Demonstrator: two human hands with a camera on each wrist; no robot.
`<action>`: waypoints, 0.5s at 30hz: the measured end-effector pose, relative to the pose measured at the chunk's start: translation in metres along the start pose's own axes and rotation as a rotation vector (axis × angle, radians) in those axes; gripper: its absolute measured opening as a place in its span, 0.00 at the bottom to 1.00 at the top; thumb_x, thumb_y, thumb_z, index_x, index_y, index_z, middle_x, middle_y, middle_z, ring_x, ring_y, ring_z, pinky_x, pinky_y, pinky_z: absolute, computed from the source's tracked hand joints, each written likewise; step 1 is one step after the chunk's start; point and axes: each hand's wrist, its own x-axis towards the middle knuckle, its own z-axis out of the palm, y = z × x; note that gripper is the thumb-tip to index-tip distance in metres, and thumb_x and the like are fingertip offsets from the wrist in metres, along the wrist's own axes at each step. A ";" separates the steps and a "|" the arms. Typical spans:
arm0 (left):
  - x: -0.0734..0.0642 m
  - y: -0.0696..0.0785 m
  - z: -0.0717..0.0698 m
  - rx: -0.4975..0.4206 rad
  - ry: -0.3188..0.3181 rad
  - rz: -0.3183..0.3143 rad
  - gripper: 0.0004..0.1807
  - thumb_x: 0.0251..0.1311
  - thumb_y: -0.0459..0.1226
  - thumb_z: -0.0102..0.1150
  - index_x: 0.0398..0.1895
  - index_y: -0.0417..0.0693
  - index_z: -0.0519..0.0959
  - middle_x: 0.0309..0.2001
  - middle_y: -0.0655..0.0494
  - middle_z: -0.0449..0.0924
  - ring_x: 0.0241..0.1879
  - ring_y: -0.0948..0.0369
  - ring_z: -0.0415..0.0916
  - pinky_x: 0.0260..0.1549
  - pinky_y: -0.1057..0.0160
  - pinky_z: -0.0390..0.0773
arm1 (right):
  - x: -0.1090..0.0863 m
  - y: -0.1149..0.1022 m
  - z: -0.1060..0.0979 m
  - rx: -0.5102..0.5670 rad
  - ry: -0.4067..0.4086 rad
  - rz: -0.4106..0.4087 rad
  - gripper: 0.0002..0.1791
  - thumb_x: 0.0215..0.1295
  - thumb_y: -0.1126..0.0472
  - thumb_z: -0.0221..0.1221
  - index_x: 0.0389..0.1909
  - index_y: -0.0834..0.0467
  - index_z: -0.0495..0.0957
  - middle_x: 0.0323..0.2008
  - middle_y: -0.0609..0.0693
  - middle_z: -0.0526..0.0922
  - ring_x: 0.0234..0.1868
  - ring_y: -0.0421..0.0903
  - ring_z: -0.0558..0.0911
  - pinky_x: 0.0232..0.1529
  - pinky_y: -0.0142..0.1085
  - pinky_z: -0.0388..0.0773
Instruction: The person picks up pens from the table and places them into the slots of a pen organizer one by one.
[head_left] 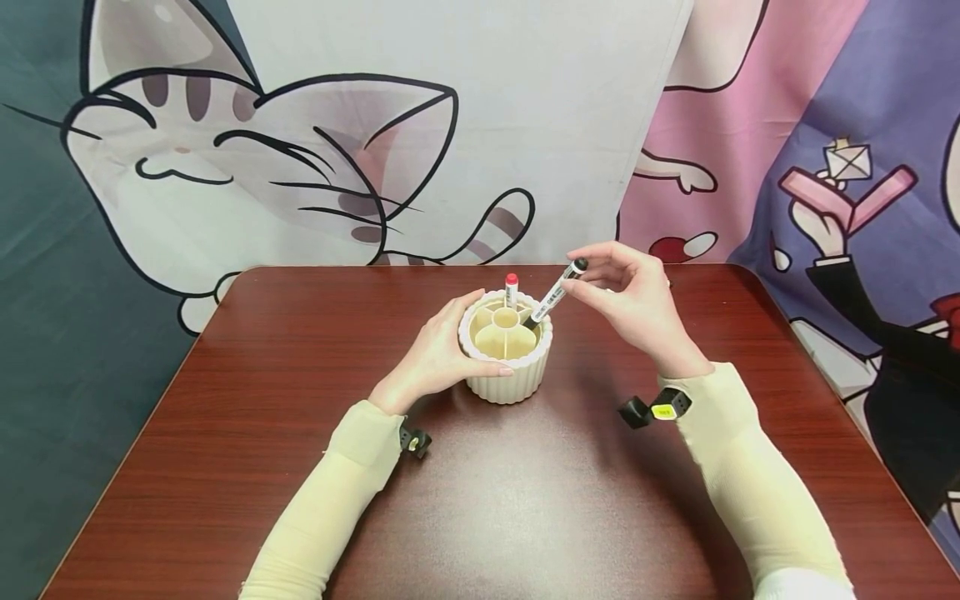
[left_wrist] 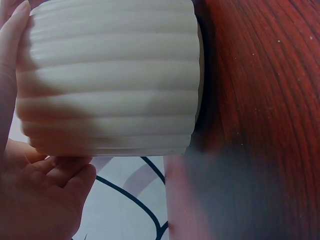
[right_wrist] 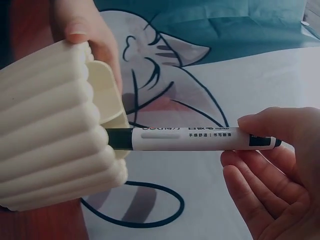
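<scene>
Right grip [head_left: 630, 296] pinches the marker [head_left: 553, 296] near its upper end, axis slanting down-left into the holder [head_left: 512, 387] the left grip [head_left: 435, 352] clasps.

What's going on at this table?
A person grips a cream, fluted pen holder on the table with their left hand. Their right hand pinches a tilted black-and-white whiteboard marker near its upper end, the lower end inside the holder's rim. A red-topped marker stands in it, on the far side.
</scene>
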 end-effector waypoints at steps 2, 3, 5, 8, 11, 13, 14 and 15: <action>0.000 0.000 0.000 -0.002 -0.001 0.001 0.64 0.35 0.62 0.82 0.78 0.54 0.61 0.69 0.58 0.68 0.65 0.57 0.67 0.63 0.49 0.67 | 0.001 0.003 0.003 -0.017 -0.023 0.007 0.18 0.59 0.66 0.73 0.50 0.58 0.85 0.35 0.52 0.87 0.36 0.45 0.86 0.39 0.31 0.81; 0.000 0.000 0.000 -0.003 -0.001 0.000 0.64 0.35 0.62 0.82 0.78 0.54 0.61 0.69 0.58 0.68 0.65 0.57 0.67 0.63 0.49 0.67 | 0.001 0.005 0.004 -0.028 -0.035 0.009 0.18 0.59 0.64 0.74 0.50 0.57 0.86 0.35 0.52 0.87 0.36 0.45 0.86 0.39 0.32 0.81; 0.000 0.000 0.000 -0.006 -0.001 -0.001 0.64 0.35 0.62 0.82 0.78 0.54 0.61 0.69 0.58 0.68 0.65 0.57 0.67 0.63 0.49 0.67 | 0.002 0.009 0.008 -0.046 -0.061 0.012 0.17 0.60 0.62 0.73 0.51 0.56 0.86 0.36 0.52 0.87 0.36 0.45 0.86 0.40 0.32 0.81; 0.000 0.000 0.000 -0.006 -0.003 -0.006 0.64 0.35 0.62 0.82 0.78 0.54 0.61 0.69 0.58 0.68 0.65 0.58 0.67 0.63 0.50 0.68 | 0.002 0.017 0.012 -0.068 -0.089 0.022 0.16 0.61 0.60 0.73 0.51 0.55 0.86 0.38 0.51 0.86 0.37 0.45 0.86 0.40 0.32 0.81; 0.000 0.000 0.001 -0.002 -0.003 -0.007 0.64 0.35 0.62 0.82 0.78 0.54 0.61 0.69 0.58 0.67 0.65 0.59 0.67 0.63 0.51 0.68 | 0.001 0.024 0.017 -0.087 -0.107 0.041 0.16 0.62 0.59 0.72 0.51 0.54 0.85 0.40 0.51 0.86 0.38 0.45 0.86 0.40 0.32 0.81; 0.000 0.001 0.001 0.000 -0.002 -0.006 0.64 0.35 0.63 0.82 0.77 0.54 0.61 0.69 0.58 0.68 0.65 0.59 0.67 0.63 0.51 0.68 | 0.000 0.027 0.019 -0.097 -0.126 0.057 0.15 0.63 0.58 0.71 0.50 0.54 0.85 0.41 0.50 0.86 0.39 0.45 0.86 0.41 0.33 0.81; 0.000 0.001 0.001 0.000 -0.002 -0.007 0.64 0.35 0.63 0.82 0.77 0.54 0.61 0.69 0.58 0.67 0.65 0.59 0.67 0.63 0.51 0.68 | 0.000 0.029 0.020 -0.103 -0.138 0.064 0.15 0.63 0.58 0.71 0.51 0.55 0.85 0.42 0.50 0.86 0.40 0.46 0.86 0.41 0.33 0.81; 0.000 0.001 0.001 0.001 -0.001 -0.008 0.64 0.35 0.63 0.82 0.77 0.54 0.61 0.69 0.59 0.67 0.65 0.59 0.67 0.63 0.51 0.68 | 0.000 0.030 0.021 -0.107 -0.149 0.073 0.15 0.64 0.58 0.71 0.51 0.55 0.85 0.43 0.49 0.86 0.40 0.46 0.85 0.42 0.34 0.81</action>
